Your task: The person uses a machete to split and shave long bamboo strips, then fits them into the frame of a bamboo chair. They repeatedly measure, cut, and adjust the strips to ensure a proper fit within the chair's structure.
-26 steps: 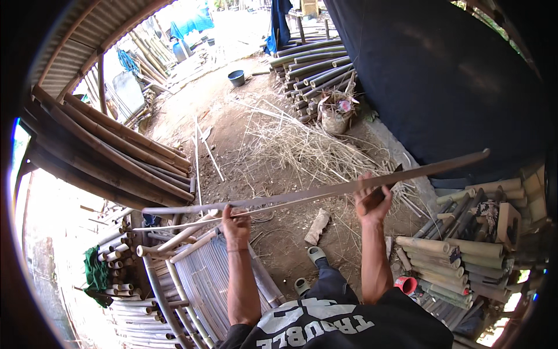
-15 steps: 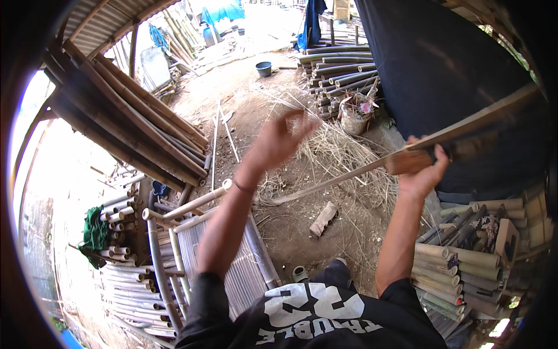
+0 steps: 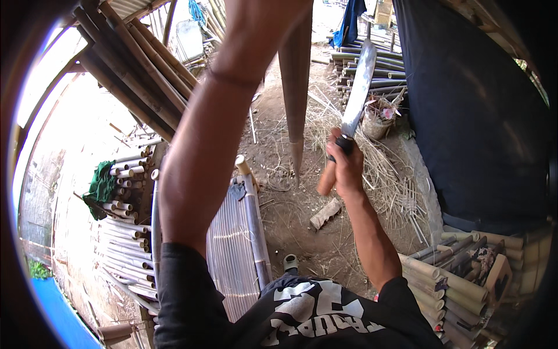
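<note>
A grey blade and tan wooden handle are seen on the machete [image 3: 351, 110]; the bamboo strip [image 3: 296, 81] is brown, the cloth [image 3: 102, 186] green.

Dirt ground [image 3: 302, 227] strewn with dry straw [image 3: 372, 168], wood block [image 3: 325, 213].

The bamboo strip [image 3: 296, 87], earlier level across both hands, now stands upright; the right hand [image 3: 344, 166] now grips a machete [image 3: 359, 87], blade up.

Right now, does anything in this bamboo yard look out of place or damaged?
Nothing damaged. Loose dry straw litters the dirt, and a lone wood block lies below the right hand gripping a machete.
</note>
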`<state>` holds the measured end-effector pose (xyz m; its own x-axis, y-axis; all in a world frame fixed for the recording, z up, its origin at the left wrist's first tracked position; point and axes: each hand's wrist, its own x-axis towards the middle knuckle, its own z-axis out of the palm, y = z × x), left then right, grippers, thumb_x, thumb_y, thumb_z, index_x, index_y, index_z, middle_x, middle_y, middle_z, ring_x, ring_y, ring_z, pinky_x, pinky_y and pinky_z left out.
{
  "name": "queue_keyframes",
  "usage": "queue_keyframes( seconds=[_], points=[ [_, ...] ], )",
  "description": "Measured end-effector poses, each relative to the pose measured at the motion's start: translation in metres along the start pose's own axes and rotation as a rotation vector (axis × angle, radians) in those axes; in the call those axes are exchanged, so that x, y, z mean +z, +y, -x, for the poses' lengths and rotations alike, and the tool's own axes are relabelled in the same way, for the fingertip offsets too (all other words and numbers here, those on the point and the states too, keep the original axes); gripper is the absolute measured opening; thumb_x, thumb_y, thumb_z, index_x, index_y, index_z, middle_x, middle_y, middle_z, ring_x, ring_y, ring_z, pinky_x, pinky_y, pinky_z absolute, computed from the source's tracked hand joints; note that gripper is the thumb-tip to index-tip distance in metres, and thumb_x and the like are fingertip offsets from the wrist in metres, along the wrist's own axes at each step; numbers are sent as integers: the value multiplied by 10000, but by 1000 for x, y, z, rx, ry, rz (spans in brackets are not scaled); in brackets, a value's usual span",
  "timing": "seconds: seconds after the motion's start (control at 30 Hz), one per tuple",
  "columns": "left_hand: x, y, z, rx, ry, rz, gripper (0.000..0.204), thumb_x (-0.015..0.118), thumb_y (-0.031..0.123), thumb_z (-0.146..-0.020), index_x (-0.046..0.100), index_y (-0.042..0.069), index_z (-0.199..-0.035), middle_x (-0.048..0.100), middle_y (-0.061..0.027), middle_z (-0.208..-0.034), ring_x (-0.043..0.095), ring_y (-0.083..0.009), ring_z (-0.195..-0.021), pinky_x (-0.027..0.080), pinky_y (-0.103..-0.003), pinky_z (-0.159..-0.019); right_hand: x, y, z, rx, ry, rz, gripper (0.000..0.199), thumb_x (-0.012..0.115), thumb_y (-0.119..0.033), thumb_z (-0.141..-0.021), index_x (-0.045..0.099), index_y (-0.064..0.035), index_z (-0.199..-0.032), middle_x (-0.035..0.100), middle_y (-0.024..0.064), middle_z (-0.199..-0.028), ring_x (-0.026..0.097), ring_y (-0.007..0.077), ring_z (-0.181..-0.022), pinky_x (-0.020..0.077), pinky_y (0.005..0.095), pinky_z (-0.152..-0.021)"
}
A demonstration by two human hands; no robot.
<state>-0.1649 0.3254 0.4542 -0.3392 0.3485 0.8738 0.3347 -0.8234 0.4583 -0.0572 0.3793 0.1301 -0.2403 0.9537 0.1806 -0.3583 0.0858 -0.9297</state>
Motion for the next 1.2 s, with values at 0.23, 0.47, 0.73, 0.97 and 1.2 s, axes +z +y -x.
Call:
queue_keyframes(
  seconds=[0.23,0.47,0.73,0.97,1.2],
  points=[
    [-37,-134,173,-315,38,-67,439,466,335,-1064,627,-67,-992,693,-140,-813,704,-213,-714,578,-331,-661,-119,-27,87,261,-7,137,406,631,-129,-923,495,47,-1262,613,94,-922,589,142,-610,486,299,-535],
    [-52,-114,188,-187,-154,-443,464,678,152,-958,487,29,-1363,668,-42,-959,629,-92,-849,522,-268,-740,-160,-72,163,144,-58,326,394,558,-217,-1020,436,-50,-1356,578,38,-854,563,92,-582,482,246,-502],
    [-9,-13,203,-172,-239,-446,300,741,-14,-856,647,-16,-1141,673,-45,-982,680,-91,-862,554,-229,-707,-151,-140,189,-113,-225,398,338,490,-221,-1053,452,-19,-1321,566,22,-782,547,71,-555,446,230,-470],
    [14,19,242,-83,-385,-440,521,758,-79,-808,428,-5,-1204,614,-117,-1088,700,-204,-985,617,-311,-815,-131,-165,197,-360,-332,504,313,546,-205,-1026,484,13,-1242,548,32,-669,555,112,-543,432,297,-485],
    [26,32,251,77,-473,-519,409,770,2,-824,540,39,-1161,718,-117,-990,741,-221,-918,625,-320,-770,-130,-170,200,-462,-328,527,304,554,-191,-1021,492,-3,-1252,543,25,-668,551,103,-560,437,281,-516]
  ],
)
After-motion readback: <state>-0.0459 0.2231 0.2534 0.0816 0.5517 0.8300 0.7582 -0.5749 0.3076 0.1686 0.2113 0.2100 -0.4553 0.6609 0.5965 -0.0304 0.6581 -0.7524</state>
